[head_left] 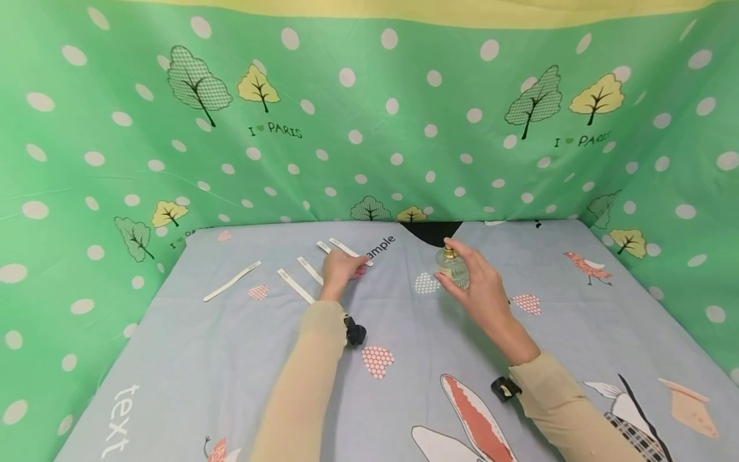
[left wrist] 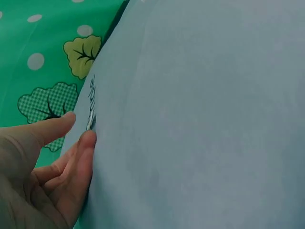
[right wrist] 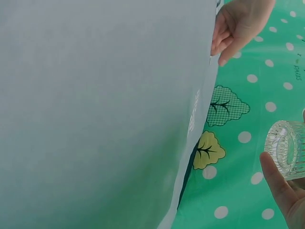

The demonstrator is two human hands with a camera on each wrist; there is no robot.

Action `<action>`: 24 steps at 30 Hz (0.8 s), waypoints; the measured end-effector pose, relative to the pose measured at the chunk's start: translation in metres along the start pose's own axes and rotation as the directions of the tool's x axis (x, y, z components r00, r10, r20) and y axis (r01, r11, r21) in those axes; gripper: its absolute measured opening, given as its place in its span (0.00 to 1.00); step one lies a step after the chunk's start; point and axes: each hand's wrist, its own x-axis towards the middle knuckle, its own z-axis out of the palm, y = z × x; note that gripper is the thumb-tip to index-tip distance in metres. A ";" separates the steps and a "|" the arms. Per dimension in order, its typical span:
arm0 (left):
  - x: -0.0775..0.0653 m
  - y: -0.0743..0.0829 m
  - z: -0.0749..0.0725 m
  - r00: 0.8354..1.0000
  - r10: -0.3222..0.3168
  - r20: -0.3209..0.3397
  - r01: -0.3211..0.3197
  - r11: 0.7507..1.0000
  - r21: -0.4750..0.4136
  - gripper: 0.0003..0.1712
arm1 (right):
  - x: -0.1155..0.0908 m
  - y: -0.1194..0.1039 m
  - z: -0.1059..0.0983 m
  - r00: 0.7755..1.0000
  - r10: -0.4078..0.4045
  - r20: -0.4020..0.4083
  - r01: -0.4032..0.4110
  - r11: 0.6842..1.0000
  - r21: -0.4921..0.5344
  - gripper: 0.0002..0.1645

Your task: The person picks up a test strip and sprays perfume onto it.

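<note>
In the head view my right hand point(head_left: 485, 292) holds a small clear glass perfume bottle point(head_left: 453, 269) with a gold neck, fingers over its top and thumb at its lower side. The bottle is raised and tilted; its ribbed glass base point(right wrist: 285, 150) shows in the right wrist view. My left hand point(head_left: 342, 273) is low over the cloth among white paper strips, near the end of the farthest strip point(head_left: 351, 251). In the left wrist view its thumb point(left wrist: 57, 129) stands apart from the fingers, with the strip's tip just beyond. Whether the fingers touch the strip, I cannot tell.
Several printed white strips lie left of and under the left hand, among them a near strip point(head_left: 296, 285). One slightly bent strip point(head_left: 233, 281) lies apart at the far left. A patterned grey-blue cloth point(head_left: 202, 366) covers the table; green dotted curtains point(head_left: 323, 173) enclose it.
</note>
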 end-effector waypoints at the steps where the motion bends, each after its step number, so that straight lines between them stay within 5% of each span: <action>1: -0.001 0.002 0.001 1.000 0.007 -0.010 -0.007 0.999 0.051 0.14 | 0.000 0.000 0.000 1.000 0.001 -0.001 -0.001 1.000 0.001 0.44; 7: -0.003 0.005 0.007 0.995 0.080 -0.059 -0.058 0.948 0.312 0.19 | 0.001 -0.002 -0.001 1.000 0.010 0.000 -0.010 1.000 0.005 0.44; 12: -0.003 0.003 0.010 0.993 0.108 -0.055 -0.080 0.926 0.368 0.21 | 0.000 0.000 -0.002 1.000 0.008 -0.006 -0.008 1.000 0.000 0.44; 19: -0.007 -0.001 0.002 0.977 0.212 -0.014 -0.206 0.962 0.177 0.07 | -0.001 0.001 -0.004 1.000 0.006 -0.011 -0.006 1.000 0.000 0.43; 24: 0.006 0.001 -0.016 0.933 0.357 0.052 -0.359 0.933 0.032 0.10 | -0.001 0.000 -0.005 1.000 0.014 -0.011 -0.014 1.000 -0.007 0.43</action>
